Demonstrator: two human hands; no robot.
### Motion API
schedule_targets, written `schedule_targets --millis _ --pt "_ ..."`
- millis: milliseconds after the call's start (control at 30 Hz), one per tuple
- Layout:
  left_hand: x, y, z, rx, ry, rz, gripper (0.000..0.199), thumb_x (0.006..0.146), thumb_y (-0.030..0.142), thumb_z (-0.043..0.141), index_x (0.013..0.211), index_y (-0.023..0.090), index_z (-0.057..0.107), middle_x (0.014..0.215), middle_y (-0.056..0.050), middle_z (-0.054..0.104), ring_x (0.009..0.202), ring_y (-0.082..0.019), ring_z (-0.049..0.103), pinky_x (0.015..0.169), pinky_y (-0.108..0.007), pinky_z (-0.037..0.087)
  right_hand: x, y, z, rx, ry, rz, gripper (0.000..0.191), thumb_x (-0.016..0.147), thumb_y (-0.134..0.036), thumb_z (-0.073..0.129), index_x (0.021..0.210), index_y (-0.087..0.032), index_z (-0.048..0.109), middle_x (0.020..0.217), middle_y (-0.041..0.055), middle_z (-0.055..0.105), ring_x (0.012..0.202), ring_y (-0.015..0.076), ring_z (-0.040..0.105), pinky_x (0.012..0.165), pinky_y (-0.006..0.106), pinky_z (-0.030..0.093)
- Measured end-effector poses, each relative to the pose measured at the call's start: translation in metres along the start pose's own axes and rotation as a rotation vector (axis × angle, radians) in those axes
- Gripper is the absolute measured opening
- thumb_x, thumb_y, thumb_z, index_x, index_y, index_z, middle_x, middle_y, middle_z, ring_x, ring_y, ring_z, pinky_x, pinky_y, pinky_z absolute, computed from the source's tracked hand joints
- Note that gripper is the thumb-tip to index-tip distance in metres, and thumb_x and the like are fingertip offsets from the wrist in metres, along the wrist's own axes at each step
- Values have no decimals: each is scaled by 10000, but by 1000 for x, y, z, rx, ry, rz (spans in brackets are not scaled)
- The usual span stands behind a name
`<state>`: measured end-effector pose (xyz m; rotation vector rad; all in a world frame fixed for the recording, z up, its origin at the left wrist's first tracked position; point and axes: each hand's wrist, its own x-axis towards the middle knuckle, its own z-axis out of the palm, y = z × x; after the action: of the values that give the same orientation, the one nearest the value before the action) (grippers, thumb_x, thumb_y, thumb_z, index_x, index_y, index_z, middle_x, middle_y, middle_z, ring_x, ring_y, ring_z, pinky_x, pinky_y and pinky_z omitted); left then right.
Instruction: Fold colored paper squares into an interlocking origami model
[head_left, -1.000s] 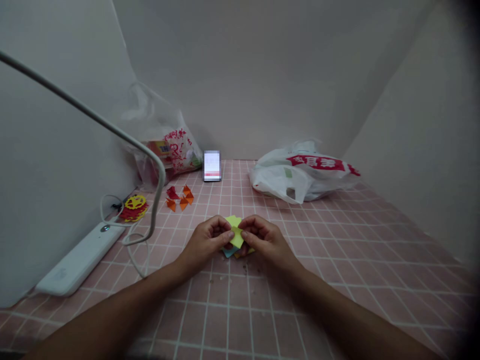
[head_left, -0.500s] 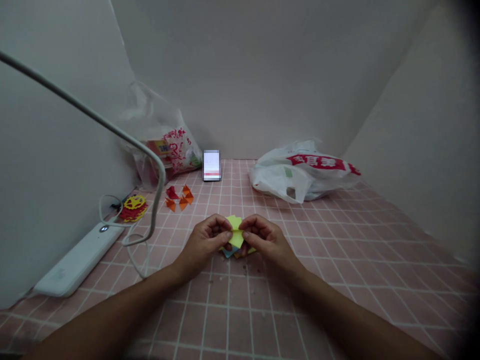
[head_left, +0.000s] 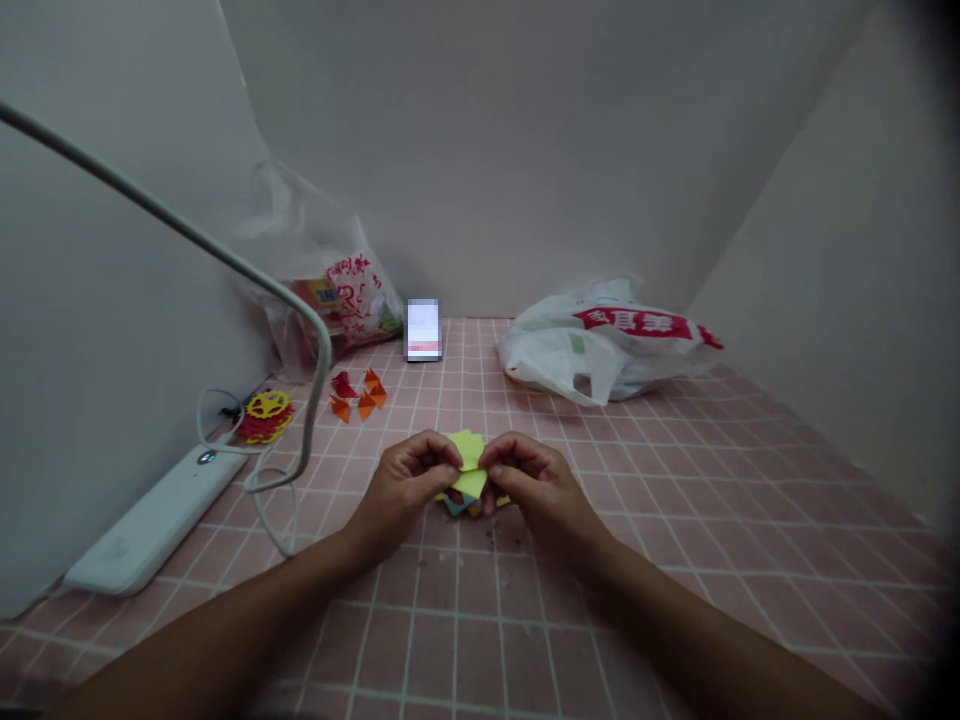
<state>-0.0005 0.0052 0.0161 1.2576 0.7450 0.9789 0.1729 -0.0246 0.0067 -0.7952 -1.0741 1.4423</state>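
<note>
A small yellow sheet of paper [head_left: 469, 483] with a crease across it is held up between my two hands. My left hand [head_left: 414, 482] pinches its left side between thumb and fingers. On the other side, my right hand [head_left: 529, 480] grips the right edge in the same way. Beneath it lie more coloured papers, including a blue one [head_left: 456, 506], mostly covered by the yellow sheet and my fingers. Orange folded paper pieces [head_left: 365, 404] and a red one [head_left: 344, 385] rest further back on the left.
Red and yellow cut-out shapes [head_left: 268, 405] lie by the left wall, near a white power bank [head_left: 150, 525] with a cable. A grey bent rod [head_left: 187, 232] crosses the left side. A phone [head_left: 424, 330] stands between two plastic bags, left [head_left: 352, 300] and right [head_left: 555, 345].
The yellow paper's crease has opened slightly and sits a little lower. My fingers have shifted slightly along its edges; the other things stay in place.
</note>
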Motion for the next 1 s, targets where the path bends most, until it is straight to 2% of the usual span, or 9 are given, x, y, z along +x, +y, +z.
schedule_targets --millis 367,667,1000 --pt "-2 -3 -2 0 -31 28 35 770 176 660 795 153 652 684 21 634 588 -90 616 592 -201 507 -2 -5 2 -33 -8 -30 38 791 -193 646 801 -165 623 629 -13 663 503 99 620 515 217 502" --pt "-3 7 5 190 -3 120 84 786 211 665 829 146 635 642 24 606 568 -85 568 554 -192 462 -1 -5 2 -66 -58 -33 101 812 -219 665 851 -177 582 634 -26 644 492 103 619 486 210 497" --pt "-5 7 6 187 -38 86 110 792 232 658 842 145 613 642 17 614 563 -95 578 555 -209 474 -1 3 0 -1 -67 -9 122 831 -255 655 879 -187 566 602 -19 656 432 109 590 413 200 484"
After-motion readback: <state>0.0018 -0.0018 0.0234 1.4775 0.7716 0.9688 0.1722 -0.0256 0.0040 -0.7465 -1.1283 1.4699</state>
